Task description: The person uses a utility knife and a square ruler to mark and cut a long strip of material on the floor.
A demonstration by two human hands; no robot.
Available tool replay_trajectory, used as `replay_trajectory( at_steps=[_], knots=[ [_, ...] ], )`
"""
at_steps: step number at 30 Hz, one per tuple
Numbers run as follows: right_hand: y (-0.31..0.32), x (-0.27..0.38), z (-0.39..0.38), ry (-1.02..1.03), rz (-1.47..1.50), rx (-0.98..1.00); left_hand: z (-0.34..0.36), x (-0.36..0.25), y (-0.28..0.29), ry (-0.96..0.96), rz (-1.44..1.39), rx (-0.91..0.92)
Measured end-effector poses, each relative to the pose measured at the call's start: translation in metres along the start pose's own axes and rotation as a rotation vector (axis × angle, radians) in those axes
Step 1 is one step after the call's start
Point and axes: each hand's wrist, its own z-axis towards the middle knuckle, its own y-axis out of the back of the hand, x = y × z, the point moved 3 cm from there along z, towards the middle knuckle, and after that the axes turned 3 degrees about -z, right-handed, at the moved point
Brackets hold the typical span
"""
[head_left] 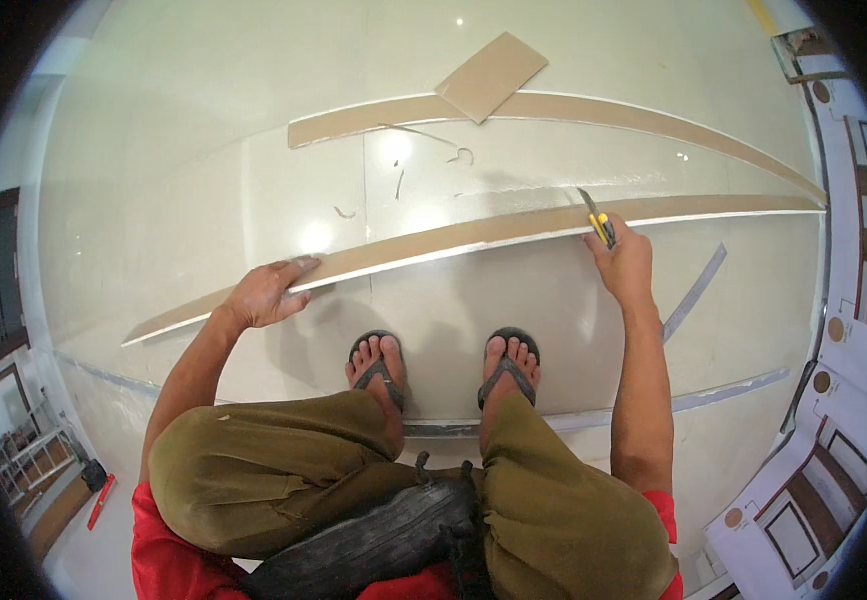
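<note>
A long strip of board (453,231), tan on its face with a white edge, lies crosswise on the glossy floor in front of my feet. My left hand (265,294) grips its left part, fingers over the top and thumb at the near edge. At the right part of the strip, my right hand (623,258) holds a yellow and black utility knife (598,219), its blade pointing up past the far edge; the fingertips are partly hidden.
Farther away lie another tan strip (673,125), a rectangular board piece (491,76) across it and thin scraps (398,183). Grey metal strips (691,295) lie right of and below the work. Printed sheets (783,530) line the right side; a red level (101,500) is at lower left.
</note>
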Motion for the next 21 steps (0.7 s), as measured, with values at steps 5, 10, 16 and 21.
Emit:
replay_trajectory(
  at_steps=[5, 10, 16, 21],
  knots=[
    [0.014, 0.031, 0.030, 0.011, 0.014, -0.006, 0.011, 0.005, 0.006, 0.155, 0.050, -0.258],
    [0.010, 0.036, 0.006, -0.115, 0.491, -0.393, 0.018, 0.001, 0.033, 0.161, -0.121, -0.324],
    [-0.044, 0.017, -0.076, -0.444, 1.177, -0.272, 0.024, 0.000, 0.045, 0.370, -0.351, -0.167],
    [-0.082, 0.038, -0.119, -0.524, 1.187, -0.094, 0.024, 0.001, 0.047, 0.388, -0.408, -0.089]
  ],
)
